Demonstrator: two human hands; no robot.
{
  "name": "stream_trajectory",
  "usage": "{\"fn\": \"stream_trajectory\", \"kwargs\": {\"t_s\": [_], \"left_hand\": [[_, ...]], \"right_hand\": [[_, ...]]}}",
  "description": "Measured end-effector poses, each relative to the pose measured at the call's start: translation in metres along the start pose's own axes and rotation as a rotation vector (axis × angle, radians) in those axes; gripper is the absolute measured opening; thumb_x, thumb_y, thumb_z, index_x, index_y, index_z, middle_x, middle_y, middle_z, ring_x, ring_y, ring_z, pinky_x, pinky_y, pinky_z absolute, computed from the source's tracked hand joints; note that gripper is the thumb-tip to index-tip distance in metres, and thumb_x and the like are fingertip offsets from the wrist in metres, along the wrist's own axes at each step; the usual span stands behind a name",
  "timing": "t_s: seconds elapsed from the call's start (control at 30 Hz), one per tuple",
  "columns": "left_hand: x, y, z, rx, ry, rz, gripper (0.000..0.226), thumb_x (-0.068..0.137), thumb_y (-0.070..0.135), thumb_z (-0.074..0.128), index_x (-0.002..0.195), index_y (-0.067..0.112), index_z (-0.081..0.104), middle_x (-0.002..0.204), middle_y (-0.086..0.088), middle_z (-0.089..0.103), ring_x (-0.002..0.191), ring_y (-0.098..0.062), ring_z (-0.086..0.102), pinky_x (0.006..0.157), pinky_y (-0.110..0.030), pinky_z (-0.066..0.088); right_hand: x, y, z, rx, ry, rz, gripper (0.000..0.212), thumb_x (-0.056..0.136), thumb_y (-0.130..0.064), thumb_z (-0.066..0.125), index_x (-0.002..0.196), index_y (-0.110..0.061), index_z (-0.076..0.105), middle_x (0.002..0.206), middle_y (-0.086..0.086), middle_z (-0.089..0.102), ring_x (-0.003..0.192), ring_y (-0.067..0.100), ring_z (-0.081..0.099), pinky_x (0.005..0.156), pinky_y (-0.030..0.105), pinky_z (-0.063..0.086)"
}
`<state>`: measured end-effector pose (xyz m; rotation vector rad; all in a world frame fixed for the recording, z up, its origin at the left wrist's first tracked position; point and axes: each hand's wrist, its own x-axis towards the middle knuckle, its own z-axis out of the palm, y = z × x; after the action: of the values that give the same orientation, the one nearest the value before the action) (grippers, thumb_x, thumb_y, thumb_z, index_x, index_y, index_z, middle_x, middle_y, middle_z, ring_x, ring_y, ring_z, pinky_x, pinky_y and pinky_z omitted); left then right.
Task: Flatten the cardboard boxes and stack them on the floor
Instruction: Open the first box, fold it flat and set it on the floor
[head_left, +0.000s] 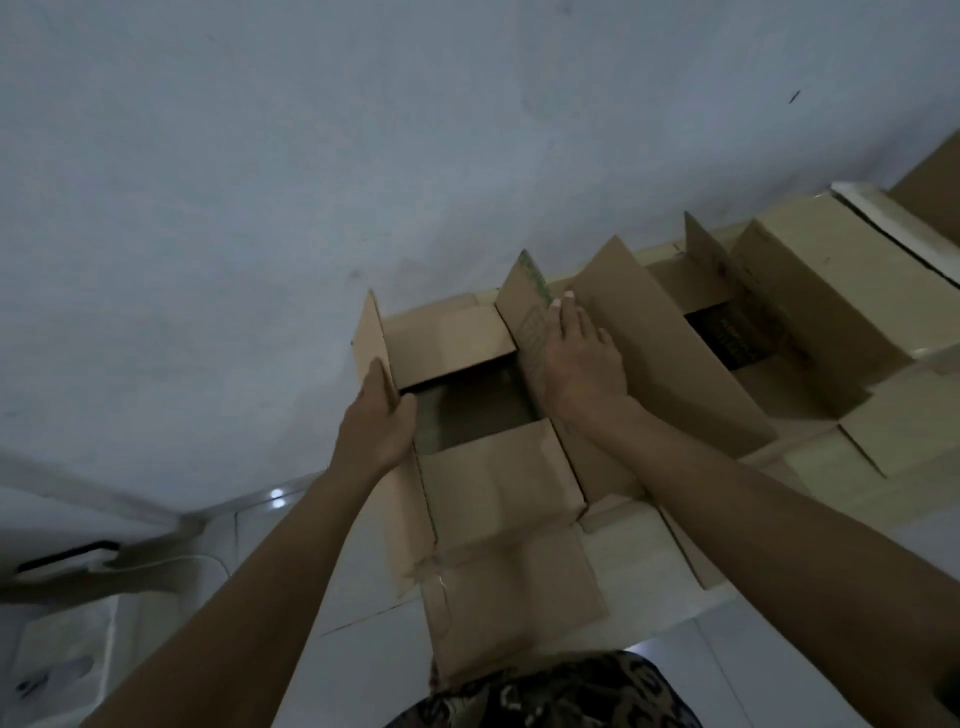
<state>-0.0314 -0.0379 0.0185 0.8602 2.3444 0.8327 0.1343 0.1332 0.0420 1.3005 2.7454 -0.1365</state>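
Against the pale wall, the open brown cardboard box (488, 441) stands unflattened in front of me; my left hand (382, 415) grips its left flap, my right hand (576, 358) lies flat on the right one. Two more brown cardboard boxes (810, 291) wait alongside. Nearly everything remains, I reckon.

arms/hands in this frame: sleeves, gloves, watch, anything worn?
Both forearms are bare along all that shows, with no sleeve edge in view. The left hand and the right hand wear no gloves, and no rings, watch or bands are visible on hands or wrists. Short pale fingernails show on the right hand. Dark patterned clothing sits at the bottom edge of the frame.
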Motion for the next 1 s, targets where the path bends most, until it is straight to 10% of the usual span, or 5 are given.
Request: {"fn": "stream_trajectory", "kwargs": {"t_s": [0.23,0.37,0.6,0.77,1.0], "left_hand": [[-0.019,-0.026,-0.048,-0.022,0.17,0.114,0.059,0.103,0.023,0.048,0.155,0.03,0.022,0.126,0.002,0.056,0.103,-0.021,0.063,0.079,-0.022,0.049],[-0.02,-0.052,-0.061,0.228,0.264,0.156,0.044,0.096,0.016,0.057,0.138,0.018,0.045,0.103,-0.003,0.064,0.082,-0.02,0.065,0.057,-0.02,0.046],[-0.016,-0.074,-0.031,0.339,0.18,-0.162,0.085,0.092,0.036,0.06,0.153,0.007,0.008,0.157,-0.016,0.016,0.128,-0.039,0.047,0.093,-0.051,0.05],[-0.01,-0.07,0.005,0.46,0.082,-0.401,0.114,0.083,0.081,0.037,0.155,0.006,-0.01,0.161,-0.018,-0.018,0.148,-0.036,-0.017,0.116,-0.058,-0.001],[0.021,-0.071,0.041,0.002,0.056,-0.474,0.067,0.095,0.056,0.046,0.139,0.006,0.044,0.134,-0.018,0.054,0.121,-0.036,0.052,0.1,-0.042,0.043]], "right_hand": [[0.023,0.012,0.025,-0.027,-0.131,0.161,0.107,0.093,-0.069,0.038,0.156,0.001,-0.013,0.164,0.021,-0.019,0.152,0.035,-0.014,0.122,0.051,-0.002],[0.026,0.008,0.046,0.149,-0.286,0.138,0.098,0.096,-0.064,0.041,0.158,0.001,0.0,0.165,0.021,-0.005,0.153,0.034,-0.002,0.121,0.044,0.011],[0.026,0.009,0.077,0.516,-0.22,0.173,0.034,0.1,-0.032,0.051,0.123,-0.007,0.048,0.137,0.017,0.045,0.118,0.033,0.05,0.085,0.032,0.04],[0.025,0.013,0.085,0.683,-0.203,0.18,0.058,0.105,-0.025,0.046,0.155,-0.003,0.027,0.161,0.013,0.027,0.145,0.026,0.029,0.107,0.023,0.025],[0.025,0.017,0.106,0.876,-0.235,0.202,0.064,0.106,-0.027,0.043,0.161,-0.013,0.013,0.166,0.006,0.018,0.151,0.022,0.019,0.121,0.028,0.016]]}}
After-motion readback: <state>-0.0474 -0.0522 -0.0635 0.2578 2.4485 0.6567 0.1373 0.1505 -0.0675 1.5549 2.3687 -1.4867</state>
